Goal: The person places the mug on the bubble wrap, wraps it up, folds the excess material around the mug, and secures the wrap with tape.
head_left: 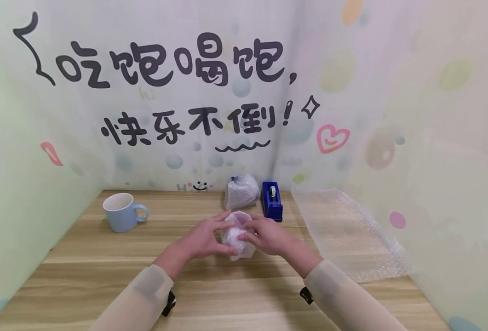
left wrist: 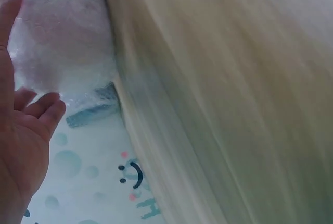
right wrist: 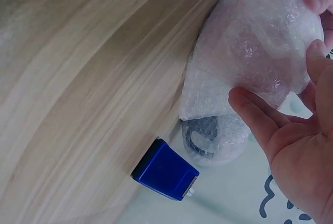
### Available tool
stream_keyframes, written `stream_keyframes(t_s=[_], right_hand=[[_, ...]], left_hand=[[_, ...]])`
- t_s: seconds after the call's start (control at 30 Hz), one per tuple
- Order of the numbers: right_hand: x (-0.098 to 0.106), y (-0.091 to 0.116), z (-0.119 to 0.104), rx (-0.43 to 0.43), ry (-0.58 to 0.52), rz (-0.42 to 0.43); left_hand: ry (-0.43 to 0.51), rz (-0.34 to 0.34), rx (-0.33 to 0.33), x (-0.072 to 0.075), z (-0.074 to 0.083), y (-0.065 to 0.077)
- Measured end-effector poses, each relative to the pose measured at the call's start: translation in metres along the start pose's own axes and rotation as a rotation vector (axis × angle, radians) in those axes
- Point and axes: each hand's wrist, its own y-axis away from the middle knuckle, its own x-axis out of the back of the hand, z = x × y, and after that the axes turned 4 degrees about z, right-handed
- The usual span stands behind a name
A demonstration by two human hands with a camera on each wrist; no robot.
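Note:
Between both hands, on the wooden table, stands a bubble-wrapped pinkish cup [head_left: 244, 250]; its rounded top seems to show an opening in the head view. My left hand [head_left: 204, 236] holds its left side, thumb low and fingers near the top. From the right, my right hand [head_left: 270, 234] grips the wrap with thumb and fingers. The right wrist view shows the crinkled wrap [right wrist: 255, 47] with fingertips pressing on it. In the left wrist view the left hand [left wrist: 26, 140] curves beside the bundle, partly cut off by the frame.
Behind stands another bubble-wrapped bundle [head_left: 243, 191] with a dark mark, beside a blue tape dispenser [head_left: 272, 207]. A light blue mug [head_left: 121, 216] stands at the left. A sheet of bubble wrap [head_left: 347, 234] lies at the right, against the wall.

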Motion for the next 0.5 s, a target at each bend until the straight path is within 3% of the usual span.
stream_keyframes(t_s=[0.13,0.4,0.5], right_hand=[[0.0002,-0.001,-0.0002,0.005,-0.003,-0.004],[-0.0002,-0.0016,0.0024,-0.004,-0.002,0.001],[-0.0009,-0.0009,0.0032,-0.01,-0.007,-0.001]], left_hand=[[-0.012,0.017,-0.008,0.0017,0.0019,-0.0009],[0.07,-0.021,0.081,0.0012,0.0053,-0.0023],[0.077,-0.015,0.074,0.0005,0.0052,-0.0027]])
